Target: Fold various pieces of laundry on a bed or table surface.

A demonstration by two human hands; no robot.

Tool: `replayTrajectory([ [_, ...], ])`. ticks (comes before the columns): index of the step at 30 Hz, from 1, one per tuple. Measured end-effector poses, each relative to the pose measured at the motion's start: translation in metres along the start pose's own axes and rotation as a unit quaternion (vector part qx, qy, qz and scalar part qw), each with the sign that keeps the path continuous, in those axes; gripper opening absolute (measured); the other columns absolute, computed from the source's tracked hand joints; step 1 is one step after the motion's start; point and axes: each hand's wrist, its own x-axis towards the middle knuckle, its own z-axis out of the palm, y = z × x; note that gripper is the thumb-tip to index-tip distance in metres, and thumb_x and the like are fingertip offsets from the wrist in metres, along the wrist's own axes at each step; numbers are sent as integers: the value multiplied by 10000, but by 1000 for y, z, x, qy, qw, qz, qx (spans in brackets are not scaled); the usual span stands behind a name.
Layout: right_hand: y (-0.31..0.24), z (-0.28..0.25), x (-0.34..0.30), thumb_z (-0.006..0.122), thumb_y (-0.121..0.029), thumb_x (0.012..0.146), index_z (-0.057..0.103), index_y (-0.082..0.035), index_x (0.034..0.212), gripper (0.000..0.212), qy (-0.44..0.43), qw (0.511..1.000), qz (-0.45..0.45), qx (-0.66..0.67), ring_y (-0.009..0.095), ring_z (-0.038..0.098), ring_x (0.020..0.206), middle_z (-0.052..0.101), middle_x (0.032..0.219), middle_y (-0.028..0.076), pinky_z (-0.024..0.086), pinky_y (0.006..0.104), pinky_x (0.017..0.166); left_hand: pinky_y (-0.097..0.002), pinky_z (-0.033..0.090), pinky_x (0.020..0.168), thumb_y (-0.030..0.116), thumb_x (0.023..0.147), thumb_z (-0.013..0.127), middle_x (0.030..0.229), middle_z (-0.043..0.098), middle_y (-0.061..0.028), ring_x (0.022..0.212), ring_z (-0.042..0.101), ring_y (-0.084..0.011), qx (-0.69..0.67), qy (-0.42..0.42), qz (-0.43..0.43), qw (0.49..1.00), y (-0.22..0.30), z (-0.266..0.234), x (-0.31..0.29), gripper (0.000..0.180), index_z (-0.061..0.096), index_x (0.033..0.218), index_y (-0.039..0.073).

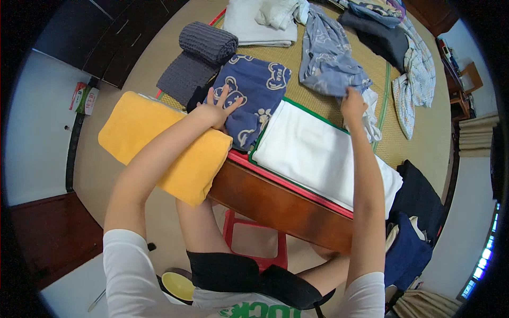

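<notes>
My left hand (218, 107) lies with fingers spread on a folded navy cloth (263, 87) printed with cream bear shapes. A folded yellow towel (159, 140) is under my left forearm, at the table's near left edge. Farther right, my right hand (353, 108) is closed on the near end of a crumpled blue-grey printed garment (330, 58), which stretches away across the woven mat. Below that hand, a folded white cloth with a green border (313, 143) rests along the near edge, partly covered by my right forearm. A small white cloth (373, 114) sits beside my right hand.
A dark grey ribbed towel (208, 45), partly rolled, lies at the left. Folded white cloths (254, 24) are behind it. Dark and patterned clothes (382, 40) are heaped far right. Navy clothing (408, 254) hangs near the right corner. A red stool (255, 241) stands below the wooden edge.
</notes>
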Motion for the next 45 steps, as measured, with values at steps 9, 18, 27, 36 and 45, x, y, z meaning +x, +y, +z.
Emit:
replayTrajectory([
  [9, -8, -289, 110, 406, -319, 881, 567, -4, 971, 365, 130, 953, -15, 273, 223, 580, 856, 596, 970, 144, 459, 358, 711, -565, 143, 1002, 456, 571, 754, 1425, -48, -179, 1290, -74, -423, 22, -13, 58, 998, 7, -58, -31, 1090, 47, 1380, 273],
  [18, -134, -489, -35, 387, -199, 891, 552, -34, 817, 245, 1, 689, -88, 719, 192, 605, 668, 609, 770, 98, 540, 332, 678, -264, 344, 939, 240, 781, 632, 1177, 500, -66, 1100, 454, -140, -552, 275, 457, 641, 66, -127, -249, 548, 392, 1246, 78],
  [27, -71, -537, -158, 701, -263, 703, 540, 14, 1037, 462, -118, 879, -175, 428, 155, 569, 861, 595, 938, 80, 465, 281, 804, -225, 456, 739, 146, 846, 526, 957, 605, -9, 867, 564, -93, -592, 473, 421, 499, 70, -129, -335, 250, 567, 1089, 104],
  [36, 0, -380, -321, 636, -262, 773, 551, -40, 1072, 382, 101, 893, 49, 435, 141, 526, 846, 588, 918, 53, 408, 290, 783, -332, 395, 887, 5, 741, 506, 1050, 580, -151, 1013, 535, -234, -296, 425, 476, 710, 131, 24, -309, 335, 545, 1074, 24],
  [45, -27, -71, -500, 603, -275, 805, 482, -25, 1157, 449, -71, 433, 387, 811, 202, 528, 991, 541, 1104, 73, 426, 327, 816, -341, 359, 921, 274, 717, 679, 1126, 496, -185, 1085, 465, -302, -475, 297, 377, 738, 238, 269, -178, 544, 471, 1128, -14],
])
